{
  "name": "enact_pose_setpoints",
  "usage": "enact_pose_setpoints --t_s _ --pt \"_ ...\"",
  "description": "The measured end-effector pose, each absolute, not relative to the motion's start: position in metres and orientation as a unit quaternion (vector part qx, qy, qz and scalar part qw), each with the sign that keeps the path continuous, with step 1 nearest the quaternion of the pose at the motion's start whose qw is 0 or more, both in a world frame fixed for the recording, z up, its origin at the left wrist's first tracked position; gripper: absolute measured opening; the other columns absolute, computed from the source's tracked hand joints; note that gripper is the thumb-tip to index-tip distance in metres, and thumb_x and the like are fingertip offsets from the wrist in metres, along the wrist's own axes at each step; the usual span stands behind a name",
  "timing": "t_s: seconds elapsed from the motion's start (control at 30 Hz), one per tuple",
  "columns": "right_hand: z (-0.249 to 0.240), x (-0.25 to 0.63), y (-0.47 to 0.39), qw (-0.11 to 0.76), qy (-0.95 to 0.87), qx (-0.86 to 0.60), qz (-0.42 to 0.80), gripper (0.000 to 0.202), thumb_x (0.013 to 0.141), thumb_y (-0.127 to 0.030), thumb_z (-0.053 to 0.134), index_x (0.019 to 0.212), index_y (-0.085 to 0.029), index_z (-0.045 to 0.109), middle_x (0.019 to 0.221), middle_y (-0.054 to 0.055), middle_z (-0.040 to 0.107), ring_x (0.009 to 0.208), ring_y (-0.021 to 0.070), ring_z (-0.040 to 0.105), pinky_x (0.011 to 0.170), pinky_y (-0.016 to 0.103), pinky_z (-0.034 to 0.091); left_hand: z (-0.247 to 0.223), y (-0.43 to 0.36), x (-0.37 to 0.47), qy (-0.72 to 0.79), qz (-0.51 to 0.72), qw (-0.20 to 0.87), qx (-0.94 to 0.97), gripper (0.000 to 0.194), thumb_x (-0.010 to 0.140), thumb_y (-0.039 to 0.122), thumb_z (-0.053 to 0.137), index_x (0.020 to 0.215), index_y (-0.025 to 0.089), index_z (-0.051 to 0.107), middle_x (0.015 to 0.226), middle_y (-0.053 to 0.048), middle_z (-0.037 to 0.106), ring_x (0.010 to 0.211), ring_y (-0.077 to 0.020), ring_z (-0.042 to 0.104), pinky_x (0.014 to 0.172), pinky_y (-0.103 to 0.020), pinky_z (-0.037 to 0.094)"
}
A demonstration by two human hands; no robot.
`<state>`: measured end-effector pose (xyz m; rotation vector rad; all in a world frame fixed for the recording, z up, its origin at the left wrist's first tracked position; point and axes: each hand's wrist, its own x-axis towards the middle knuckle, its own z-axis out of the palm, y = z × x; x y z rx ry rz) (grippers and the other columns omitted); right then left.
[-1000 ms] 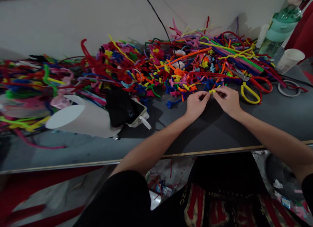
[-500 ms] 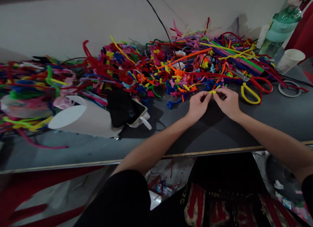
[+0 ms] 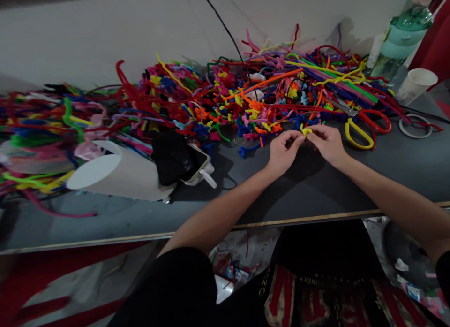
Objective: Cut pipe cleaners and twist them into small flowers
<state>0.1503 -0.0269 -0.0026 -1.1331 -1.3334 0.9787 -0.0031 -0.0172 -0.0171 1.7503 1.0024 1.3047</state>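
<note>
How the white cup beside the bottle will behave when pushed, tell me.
The white cup is probably light, with its thin, paper-like wall. Wider at rim than base, it may tip if pushed high up; its contents are hidden.

Looks like a small craft workshop: long gray workbench (image 3: 295,195) against a plain wall (image 3: 105,31), heaped with pipe cleaners (image 3: 337,80) and small twisted pieces (image 3: 256,113), scissors (image 3: 365,123) alongside, scraps (image 3: 235,273) littering the floor below.
</note>
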Motion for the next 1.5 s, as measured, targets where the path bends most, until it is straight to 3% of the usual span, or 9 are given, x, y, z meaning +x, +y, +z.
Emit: enact_pose_setpoints --t_s 0.13,0.3,0.47,0.73,0.93,1.07,1.2,1.4,1.5 --pt "-0.005 0.149 -0.026 0.535 -0.558 -0.485 0.408 0.031 0.08 -0.047 0.065 0.093 -0.021 0.074 0.076 0.003 0.072 0.063 0.015 0.066 0.043 0.022 0.045 -0.016 -0.017 -0.004 0.393 0.517 0.355 0.672 0.04 0.089 0.056 0.055 0.089 0.018 0.067 0.079 -0.003 0.068 0.07 -0.0127 0.061 0.065 -0.025 0.048" --pt "-0.002 0.156 -0.026 0.511 -0.62 -0.518 0.293 0.024 0.081 -0.034 0.063 0.096 -0.019 0.074 0.081 0.004 0.072 0.068 0.0144 0.064 0.061 0.027 0.051 -0.007 -0.013 -0.012 0.383 0.544 0.214 0.716 0.034 0.086 0.05 0.065 0.103 0.02 0.068 0.087 -0.005 0.071 0.079 -0.0151 0.063 0.074 -0.029 0.049" --pt "0.003 0.159 -0.03 0.462 -0.683 -0.535 0.184 0.022 0.075 -0.017 0.062 0.091 -0.02 0.076 0.076 0.002 0.069 0.065 0.0126 0.058 0.065 0.027 0.047 -0.008 -0.009 -0.016 0.322 0.482 0.104 0.808 0.02 0.087 0.04 0.068 0.092 0.021 0.073 0.087 -0.003 0.075 0.084 -0.0166 0.066 0.083 -0.034 0.048" --pt "0.004 0.157 -0.029 0.469 -0.687 -0.527 0.174 0.013 0.078 -0.021 0.063 0.085 -0.02 0.074 0.074 0.002 0.066 0.063 0.0127 0.054 0.062 0.028 0.044 -0.015 -0.008 -0.014 0.395 0.446 0.104 0.797 0.02 0.088 0.04 0.066 0.085 0.022 0.074 0.074 -0.002 0.071 0.077 -0.0169 0.061 0.07 -0.03 0.046" --pt "0.001 0.154 -0.03 0.474 -0.668 -0.539 0.197 0.02 0.077 -0.024 0.062 0.094 -0.018 0.072 0.073 0.002 0.068 0.063 0.0135 0.058 0.064 0.028 0.048 -0.011 -0.012 -0.011 0.396 0.434 0.101 0.803 0.017 0.087 0.03 0.062 0.077 0.02 0.071 0.065 -0.001 0.065 0.07 -0.0158 0.057 0.068 -0.029 0.044" --pt "-0.001 0.154 -0.029 0.434 -0.678 -0.554 0.21 0.021 0.075 -0.023 0.063 0.093 -0.019 0.071 0.069 0.001 0.069 0.061 0.0146 0.06 0.064 0.029 0.048 -0.011 -0.012 -0.01 0.412 0.43 0.102 0.796 0.011 0.082 0.023 0.064 0.073 0.019 0.069 0.068 -0.001 0.068 0.069 -0.0158 0.056 0.066 -0.029 0.043" --pt "-0.001 0.154 -0.029 0.402 -0.672 -0.579 0.227 0.027 0.076 -0.026 0.064 0.101 -0.019 0.068 0.072 0.003 0.072 0.065 0.0182 0.066 0.066 0.032 0.05 -0.012 -0.015 -0.009 0.434 0.431 0.074 0.788 0.015 0.083 0.026 0.063 0.07 0.019 0.068 0.066 -0.001 0.068 0.066 -0.0157 0.056 0.065 -0.029 0.042" --pt "0.0 0.151 -0.031 0.459 -0.659 -0.55 0.228 0.028 0.078 -0.02 0.06 0.106 -0.02 0.064 0.083 0.003 0.074 0.073 0.0177 0.07 0.073 0.032 0.054 -0.012 -0.017 -0.005 0.421 0.441 0.055 0.791 0.017 0.087 0.028 0.06 0.076 0.019 0.069 0.074 -0.002 0.072 0.07 -0.016 0.06 0.071 -0.03 0.045" --pt "0.0 0.152 -0.03 0.472 -0.654 -0.548 0.221 0.019 0.079 -0.02 0.06 0.097 -0.019 0.066 0.084 0.003 0.074 0.073 0.017 0.069 0.072 0.031 0.054 -0.011 -0.014 -0.006 0.42 0.445 0.072 0.788 0.015 0.088 0.03 0.061 0.082 0.02 0.07 0.077 -0.002 0.073 0.072 -0.0156 0.062 0.073 -0.03 0.047"
